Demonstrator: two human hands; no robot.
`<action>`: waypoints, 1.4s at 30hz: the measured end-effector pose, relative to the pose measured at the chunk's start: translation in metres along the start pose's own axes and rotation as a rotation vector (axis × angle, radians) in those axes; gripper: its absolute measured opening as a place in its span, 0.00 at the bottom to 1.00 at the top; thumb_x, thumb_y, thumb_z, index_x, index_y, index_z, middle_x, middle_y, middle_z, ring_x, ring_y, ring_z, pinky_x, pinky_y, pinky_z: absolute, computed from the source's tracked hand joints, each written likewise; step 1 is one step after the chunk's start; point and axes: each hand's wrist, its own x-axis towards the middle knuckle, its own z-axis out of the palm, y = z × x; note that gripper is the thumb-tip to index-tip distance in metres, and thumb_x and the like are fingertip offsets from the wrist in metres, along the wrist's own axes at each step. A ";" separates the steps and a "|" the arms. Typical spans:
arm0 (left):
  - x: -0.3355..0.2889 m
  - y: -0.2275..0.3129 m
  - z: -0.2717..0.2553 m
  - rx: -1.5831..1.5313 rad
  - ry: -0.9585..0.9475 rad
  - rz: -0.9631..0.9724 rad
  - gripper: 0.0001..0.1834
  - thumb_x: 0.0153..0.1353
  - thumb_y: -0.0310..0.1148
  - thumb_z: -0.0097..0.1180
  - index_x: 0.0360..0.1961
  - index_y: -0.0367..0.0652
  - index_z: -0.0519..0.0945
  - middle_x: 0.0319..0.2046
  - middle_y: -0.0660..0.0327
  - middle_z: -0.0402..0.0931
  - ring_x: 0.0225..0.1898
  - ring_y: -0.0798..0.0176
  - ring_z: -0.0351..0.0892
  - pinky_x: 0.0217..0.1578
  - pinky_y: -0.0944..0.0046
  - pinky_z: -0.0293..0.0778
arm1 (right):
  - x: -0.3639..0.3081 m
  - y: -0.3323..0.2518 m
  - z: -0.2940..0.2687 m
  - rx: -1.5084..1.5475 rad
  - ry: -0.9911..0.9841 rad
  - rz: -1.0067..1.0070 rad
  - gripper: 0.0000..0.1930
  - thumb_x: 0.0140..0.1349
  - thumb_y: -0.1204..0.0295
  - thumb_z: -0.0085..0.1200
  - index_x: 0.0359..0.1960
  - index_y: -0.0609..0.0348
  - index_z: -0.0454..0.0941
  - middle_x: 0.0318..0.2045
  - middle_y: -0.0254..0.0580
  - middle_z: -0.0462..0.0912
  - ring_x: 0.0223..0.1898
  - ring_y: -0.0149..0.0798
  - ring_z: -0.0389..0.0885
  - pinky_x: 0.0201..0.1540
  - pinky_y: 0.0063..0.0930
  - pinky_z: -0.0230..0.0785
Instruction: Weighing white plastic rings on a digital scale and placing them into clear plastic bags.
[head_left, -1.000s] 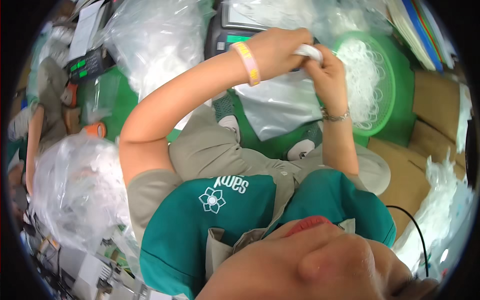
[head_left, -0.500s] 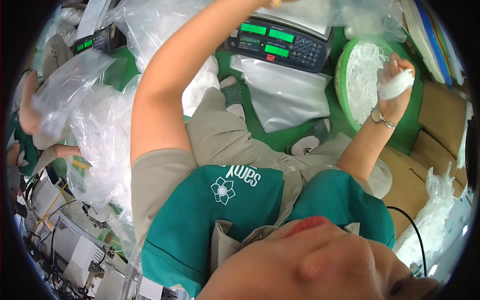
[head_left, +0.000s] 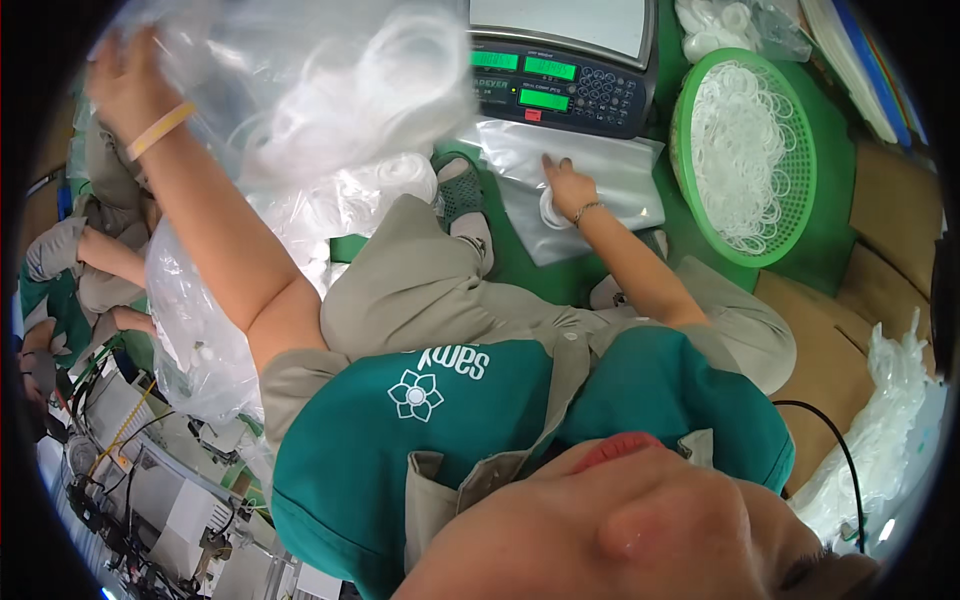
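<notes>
The single view looks from the left one of two wide fisheye cameras on the person's head, facing steeply down, with the person's front toward the top. The face (head_left: pixel 640 520) is nearest, large at the lower edge; the green shirt (head_left: pixel 480 410) comes next, and the trousers (head_left: pixel 430 270) lie farther off. The left hand (head_left: pixel 135 85) nears the upper left rim and the right hand (head_left: pixel 572 190) sits above centre. The scale (head_left: pixel 560 85) is cut by the top edge, while cardboard (head_left: pixel 815 340) bends along the right and a co-worker (head_left: pixel 60 300) appears small at the left rim.
</notes>
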 end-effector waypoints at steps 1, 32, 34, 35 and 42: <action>-0.006 -0.076 -0.014 0.325 -0.077 -0.158 0.29 0.41 0.40 0.59 0.42 0.30 0.70 0.44 0.48 0.62 0.43 0.53 0.65 0.48 0.61 0.61 | -0.002 -0.004 0.010 -0.021 0.129 -0.087 0.19 0.50 0.74 0.42 0.48 0.55 0.67 0.40 0.47 0.70 0.26 0.45 0.78 0.26 0.37 0.72; -0.135 0.095 0.134 -1.075 -1.163 -0.897 0.11 0.56 0.32 0.51 0.38 0.38 0.75 0.33 0.64 0.76 0.34 0.71 0.74 0.37 0.72 0.70 | -0.080 0.145 -0.268 2.008 -0.058 -0.424 0.13 0.64 0.68 0.29 0.46 0.56 0.63 0.53 0.72 0.56 0.07 0.15 0.55 0.08 0.07 0.56; -0.123 0.118 0.132 -0.909 -1.161 -0.778 0.10 0.56 0.36 0.51 0.33 0.40 0.77 0.26 0.67 0.75 0.27 0.74 0.71 0.32 0.74 0.69 | -0.084 0.151 -0.262 1.955 -0.039 -0.410 0.10 0.61 0.70 0.40 0.42 0.57 0.68 0.36 0.44 0.75 0.09 0.20 0.56 0.08 0.13 0.53; -0.116 0.132 0.130 -0.775 -1.173 -0.695 0.17 0.53 0.44 0.54 0.24 0.38 0.76 0.20 0.67 0.71 0.21 0.73 0.69 0.24 0.73 0.69 | -0.091 0.153 -0.269 1.569 0.202 0.111 0.09 0.59 0.70 0.45 0.40 0.59 0.69 0.33 0.37 0.75 0.16 0.23 0.67 0.18 0.16 0.63; -0.140 0.237 0.120 -0.554 -1.111 -0.599 0.25 0.52 0.51 0.53 0.12 0.40 0.68 0.09 0.69 0.61 0.13 0.76 0.59 0.13 0.73 0.56 | -0.117 -0.003 -0.232 1.176 0.292 -0.378 0.11 0.51 0.69 0.56 0.30 0.63 0.72 0.28 0.37 0.76 0.33 0.29 0.73 0.36 0.22 0.65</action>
